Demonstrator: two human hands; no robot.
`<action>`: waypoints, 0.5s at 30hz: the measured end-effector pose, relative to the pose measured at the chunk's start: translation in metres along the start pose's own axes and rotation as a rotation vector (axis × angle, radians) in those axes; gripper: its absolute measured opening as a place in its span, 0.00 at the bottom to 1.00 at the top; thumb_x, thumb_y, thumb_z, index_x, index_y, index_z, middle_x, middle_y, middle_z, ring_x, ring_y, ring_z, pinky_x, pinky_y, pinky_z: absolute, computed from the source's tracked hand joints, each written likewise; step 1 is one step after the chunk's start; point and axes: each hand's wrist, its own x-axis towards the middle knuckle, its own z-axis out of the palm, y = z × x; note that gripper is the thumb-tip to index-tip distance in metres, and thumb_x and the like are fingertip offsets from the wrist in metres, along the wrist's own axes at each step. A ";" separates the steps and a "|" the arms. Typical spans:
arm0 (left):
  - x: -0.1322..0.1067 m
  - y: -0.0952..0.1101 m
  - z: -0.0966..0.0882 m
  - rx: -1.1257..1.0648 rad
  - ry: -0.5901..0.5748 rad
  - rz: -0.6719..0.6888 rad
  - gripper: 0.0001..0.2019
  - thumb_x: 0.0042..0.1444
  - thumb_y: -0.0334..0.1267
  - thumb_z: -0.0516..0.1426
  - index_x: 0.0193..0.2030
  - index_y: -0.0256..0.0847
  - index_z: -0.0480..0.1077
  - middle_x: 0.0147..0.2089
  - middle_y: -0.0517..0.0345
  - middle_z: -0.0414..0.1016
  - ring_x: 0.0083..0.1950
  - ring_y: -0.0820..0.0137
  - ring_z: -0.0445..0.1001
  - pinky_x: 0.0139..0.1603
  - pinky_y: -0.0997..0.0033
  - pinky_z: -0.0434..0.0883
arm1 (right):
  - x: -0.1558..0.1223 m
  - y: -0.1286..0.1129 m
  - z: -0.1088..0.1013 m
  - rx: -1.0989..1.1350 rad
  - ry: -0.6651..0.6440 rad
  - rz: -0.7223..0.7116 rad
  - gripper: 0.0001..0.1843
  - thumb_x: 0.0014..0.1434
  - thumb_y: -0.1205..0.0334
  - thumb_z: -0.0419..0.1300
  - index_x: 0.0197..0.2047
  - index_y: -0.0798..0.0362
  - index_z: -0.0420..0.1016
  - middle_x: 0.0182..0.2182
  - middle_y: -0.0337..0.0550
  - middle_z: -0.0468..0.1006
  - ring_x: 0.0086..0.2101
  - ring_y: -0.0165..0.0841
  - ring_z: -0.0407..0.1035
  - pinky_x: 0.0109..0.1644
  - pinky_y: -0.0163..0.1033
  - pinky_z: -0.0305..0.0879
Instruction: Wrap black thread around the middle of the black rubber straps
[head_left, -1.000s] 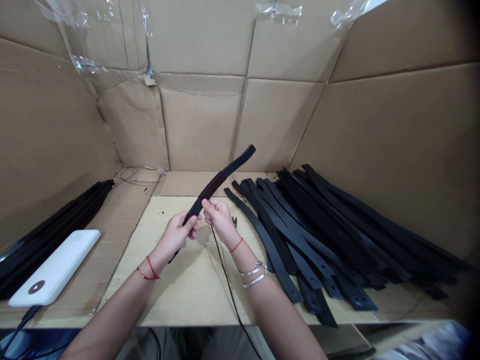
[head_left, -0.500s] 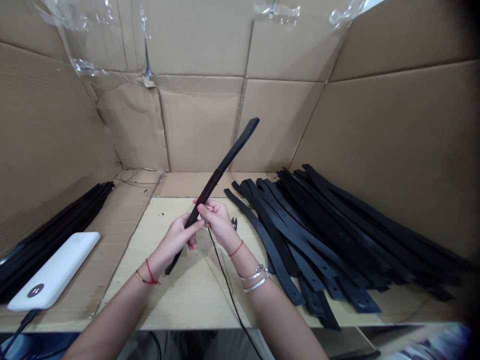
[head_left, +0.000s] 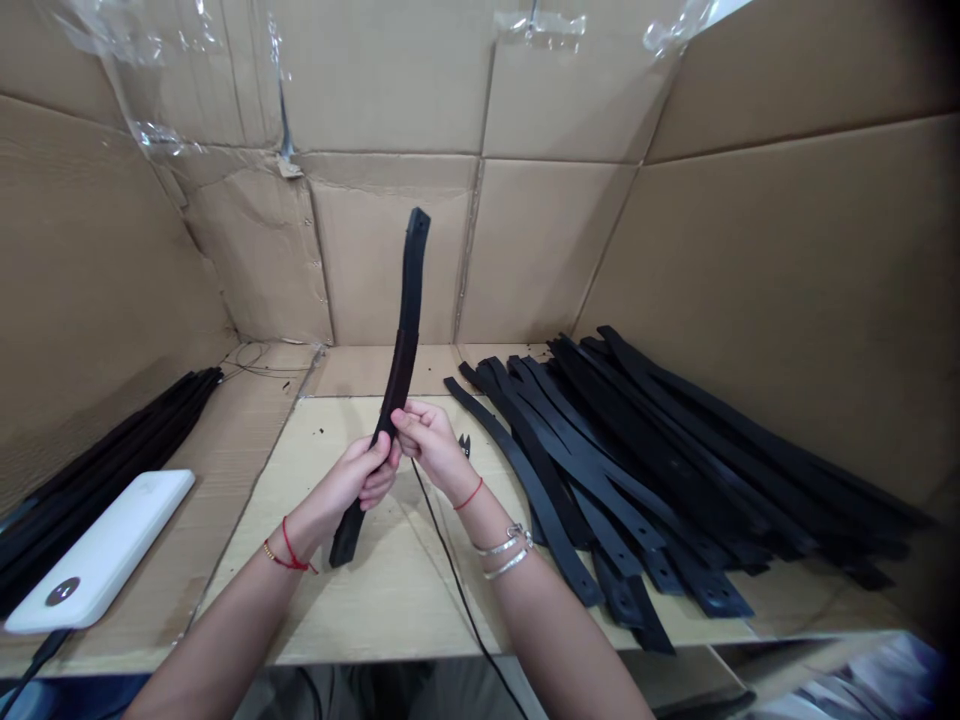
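Note:
A long, slightly curved black strap (head_left: 412, 275) stands tilted up in front of me, with a hole near its top end and a dark brown-black sleeve (head_left: 401, 375) around its middle. My left hand (head_left: 367, 470) is wrapped round the strap below the sleeve, thumb on its face. My right hand (head_left: 427, 440) pinches the strap's right edge at the lower part of the sleeve. A thin dark cord (head_left: 450, 550) runs down from beside the right hand past the table edge. Just behind that hand, the dark tips of a small tool (head_left: 465, 445) show; the rest is hidden.
A heap of similar black straps (head_left: 600, 470) lies on the right. On the left are a bundle of dark strips (head_left: 142, 440) and a white power bank (head_left: 105, 550) with a cable (head_left: 46, 650). Cardboard walls (head_left: 390, 250) enclose the table (head_left: 262, 600) on three sides.
The strap has swung from leaning right to nearly upright, its top end moving left, and its broad face has turned more towards me. Both hands keep their hold.

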 end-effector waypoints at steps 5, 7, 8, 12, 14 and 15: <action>0.008 -0.001 -0.010 0.260 0.237 -0.005 0.30 0.46 0.65 0.55 0.33 0.33 0.61 0.23 0.60 0.63 0.21 0.80 0.63 0.23 0.78 0.63 | 0.001 0.003 0.008 -0.117 0.223 -0.079 0.24 0.47 0.48 0.66 0.32 0.63 0.68 0.16 0.31 0.51 0.16 0.16 0.41 0.20 0.30 0.33; 0.009 -0.003 -0.011 0.398 0.384 0.089 0.30 0.46 0.65 0.54 0.31 0.33 0.62 0.22 0.60 0.63 0.21 0.81 0.62 0.23 0.79 0.61 | 0.001 0.004 0.008 -0.084 0.240 -0.087 0.24 0.47 0.48 0.67 0.35 0.63 0.69 0.17 0.30 0.50 0.17 0.16 0.40 0.21 0.30 0.33; 0.008 -0.003 -0.010 0.448 0.432 0.124 0.30 0.47 0.65 0.53 0.30 0.33 0.62 0.20 0.61 0.62 0.19 0.82 0.59 0.21 0.80 0.58 | 0.001 0.004 0.008 -0.046 0.207 -0.072 0.25 0.47 0.49 0.66 0.37 0.63 0.70 0.17 0.30 0.48 0.17 0.16 0.40 0.21 0.30 0.33; 0.000 -0.001 -0.002 0.290 0.315 0.052 0.31 0.50 0.69 0.46 0.27 0.35 0.58 0.15 0.64 0.53 0.14 0.81 0.52 0.15 0.79 0.49 | -0.002 0.002 0.005 0.124 -0.020 0.019 0.28 0.51 0.49 0.65 0.47 0.62 0.70 0.18 0.29 0.40 0.18 0.17 0.36 0.23 0.29 0.32; -0.003 0.001 0.001 0.154 0.169 0.019 0.30 0.51 0.68 0.46 0.27 0.37 0.54 0.15 0.66 0.50 0.14 0.82 0.48 0.14 0.79 0.47 | -0.002 0.001 0.005 0.140 -0.030 0.014 0.28 0.50 0.49 0.65 0.46 0.62 0.70 0.18 0.28 0.40 0.18 0.17 0.36 0.22 0.29 0.31; -0.003 0.002 0.001 0.129 0.124 0.029 0.29 0.51 0.67 0.47 0.28 0.37 0.54 0.15 0.67 0.49 0.14 0.82 0.48 0.15 0.80 0.47 | -0.002 0.000 0.005 0.130 0.003 -0.002 0.27 0.50 0.49 0.66 0.44 0.63 0.70 0.17 0.28 0.41 0.18 0.17 0.36 0.22 0.29 0.31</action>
